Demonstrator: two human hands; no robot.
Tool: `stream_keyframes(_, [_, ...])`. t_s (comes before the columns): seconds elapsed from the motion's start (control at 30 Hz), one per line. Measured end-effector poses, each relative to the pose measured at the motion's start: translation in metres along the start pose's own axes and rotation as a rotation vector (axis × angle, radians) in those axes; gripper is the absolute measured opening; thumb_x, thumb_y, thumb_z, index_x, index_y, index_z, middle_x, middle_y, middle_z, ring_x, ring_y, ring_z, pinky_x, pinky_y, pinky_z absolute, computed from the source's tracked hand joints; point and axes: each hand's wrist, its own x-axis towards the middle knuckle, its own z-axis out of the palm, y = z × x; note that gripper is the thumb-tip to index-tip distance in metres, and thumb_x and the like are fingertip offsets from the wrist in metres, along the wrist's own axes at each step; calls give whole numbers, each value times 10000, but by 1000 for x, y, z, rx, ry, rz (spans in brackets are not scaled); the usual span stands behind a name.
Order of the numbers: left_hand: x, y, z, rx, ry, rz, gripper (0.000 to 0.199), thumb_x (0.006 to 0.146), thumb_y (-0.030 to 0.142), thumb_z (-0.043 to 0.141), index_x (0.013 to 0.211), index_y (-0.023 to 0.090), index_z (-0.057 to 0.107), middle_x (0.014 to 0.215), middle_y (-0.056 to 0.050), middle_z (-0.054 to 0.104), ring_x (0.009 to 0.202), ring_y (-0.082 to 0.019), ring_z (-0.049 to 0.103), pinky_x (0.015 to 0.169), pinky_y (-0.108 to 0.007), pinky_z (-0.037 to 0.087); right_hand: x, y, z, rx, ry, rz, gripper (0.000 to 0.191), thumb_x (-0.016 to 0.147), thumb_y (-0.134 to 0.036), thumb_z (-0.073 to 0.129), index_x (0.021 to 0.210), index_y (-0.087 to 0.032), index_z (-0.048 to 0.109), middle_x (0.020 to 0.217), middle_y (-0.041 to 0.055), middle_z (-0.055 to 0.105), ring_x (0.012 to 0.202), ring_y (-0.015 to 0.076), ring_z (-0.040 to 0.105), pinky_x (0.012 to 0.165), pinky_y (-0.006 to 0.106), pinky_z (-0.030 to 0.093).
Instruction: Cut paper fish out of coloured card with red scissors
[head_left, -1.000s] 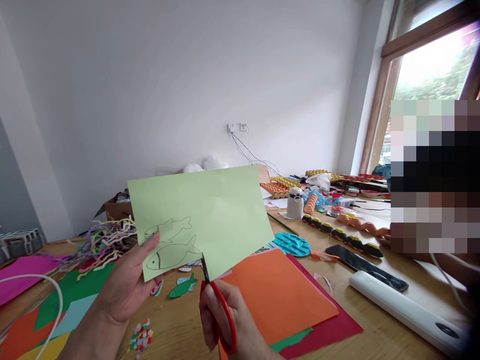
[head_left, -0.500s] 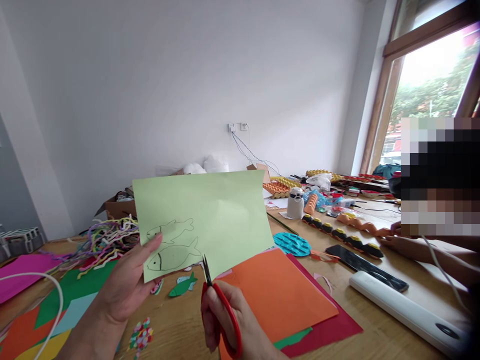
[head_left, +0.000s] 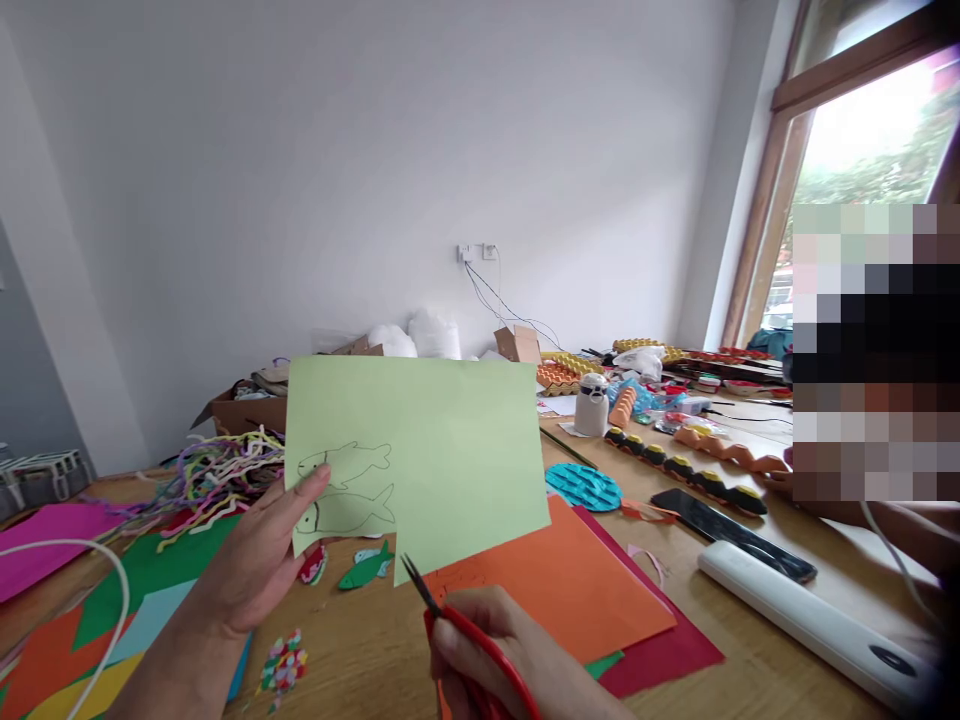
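My left hand (head_left: 259, 555) pinches the lower left part of a light green sheet (head_left: 465, 440), thumb on its front. Two fish outlines (head_left: 352, 510) are drawn on the sheet, one above the other, and its bottom edge is cut beneath the lower fish. My right hand (head_left: 502, 650) is closed round red-handled scissors (head_left: 480, 645). Their dark blades point up and left, nearly together, just below the sheet's lower corner. Behind the scissors lie orange paper (head_left: 600, 590) and dark red paper (head_left: 667, 650). A green paper fish (head_left: 364, 568) rests on the table below the sheet.
At left are coloured papers (head_left: 150, 570) and a tangle of fuzzy stems (head_left: 225, 470). To the right lie a blue oval (head_left: 583, 487), a phone (head_left: 735, 535) and a long white device (head_left: 810, 620). Another person's arm (head_left: 877, 525) rests at the far right.
The light green sheet has turned and shifted slightly right. My right hand and the scissors have moved down and right, and the blades now tilt further left.
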Motion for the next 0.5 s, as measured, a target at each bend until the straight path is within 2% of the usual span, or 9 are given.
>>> stream_keyframes(0.07, [0, 1, 1, 24, 26, -40, 355, 590, 65, 719, 876, 271, 681, 973, -29, 729, 1289, -288, 347, 931, -312, 491, -2, -2, -1, 41, 12, -24, 541, 724, -682, 488, 738, -142, 512, 526, -23, 479, 451, 66, 430, 428, 170, 298])
stream_keyframes(0.2, [-2, 1, 3, 41, 14, -69, 224, 648, 122, 690, 826, 257, 689, 1068, -28, 698, 1269, -315, 375, 937, -394, 478, 4, -3, 2, 69, -22, -103, 522, 775, -656, 443, 767, -138, 504, 545, -16, 497, 473, 78, 470, 483, 189, 345])
stream_keyframes(0.27, [-1, -1, -1, 122, 25, 17, 301, 568, 21, 719, 747, 262, 694, 1109, -6, 680, 1308, -287, 315, 993, -343, 420, 9, -1, 4, 73, -52, -120, 537, 779, -665, 422, 767, -134, 504, 541, -16, 496, 471, 78, 473, 492, 192, 348])
stream_keyframes(0.33, [3, -5, -9, 212, 25, 139, 480, 444, -92, 739, 763, 266, 708, 1160, 17, 653, 1330, -265, 273, 1048, -282, 333, 14, 0, 5, 66, -60, -157, 545, 777, -672, 413, 755, -135, 502, 521, -18, 488, 466, 80, 469, 498, 195, 351])
stream_keyframes(0.43, [8, -11, -18, 306, 2, 253, 570, 395, -97, 767, 825, 274, 718, 1191, 22, 633, 1311, -263, 322, 1090, -282, 250, 19, 0, 7, 59, -54, -220, 550, 777, -677, 407, 730, -137, 499, 509, -18, 478, 465, 80, 463, 496, 195, 350])
stream_keyframes(0.5, [9, -13, -19, 318, -6, 274, 590, 379, -85, 777, 856, 257, 717, 1208, 1, 622, 1299, -273, 347, 1090, -278, 253, 21, -1, 8, 65, -71, -234, 551, 778, -678, 403, 732, -137, 496, 517, -15, 479, 464, 80, 463, 488, 194, 348])
